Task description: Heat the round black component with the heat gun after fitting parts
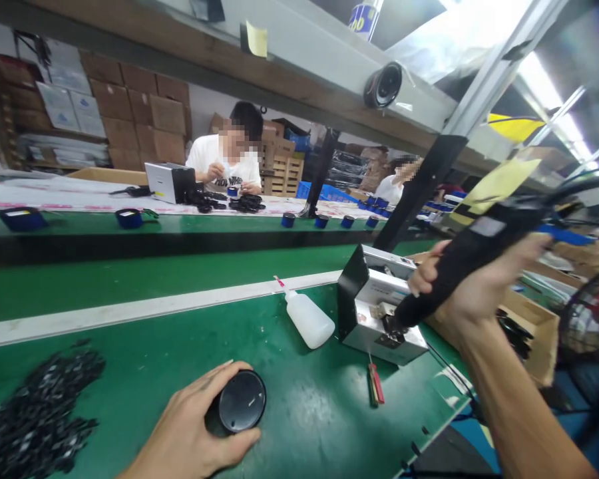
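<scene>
Head view, one moment at a green workbench (304, 426). The left hand (190, 432) lies low on the bench surface, thumb and fingers curled partway round a round black part (242, 400); the hand grips the part's near and left sides, while its dark, glossy face is turned up and toward the camera. The right hand (472, 289) is raised above the bench, well apart from the left hand and to its right, fingers wrapped closed round the body of a black electric screwdriver (459, 266). The tool slants down and to the left from this hand, and its tip meets the top of a small silver-and-black machine (379, 319) that stands just below and left of the right hand.

Between the two hands, a white squeeze bottle (307, 318) with a pink-tipped nozzle lies on its side on the bench. Just below the machine, nearer the right forearm, lie a small red-handled screwdriver (378, 384) and a second thin tool, touching or nearly so; which, cannot be told. To the far left of the left hand sits a loose pile of small black parts (40, 406). To the right of the right hand an open cardboard box (534, 332) holds dark items. Beyond the bench, across a conveyor strip, two other people sit at a second table with blue-and-black round parts (130, 217) spread along it.
</scene>
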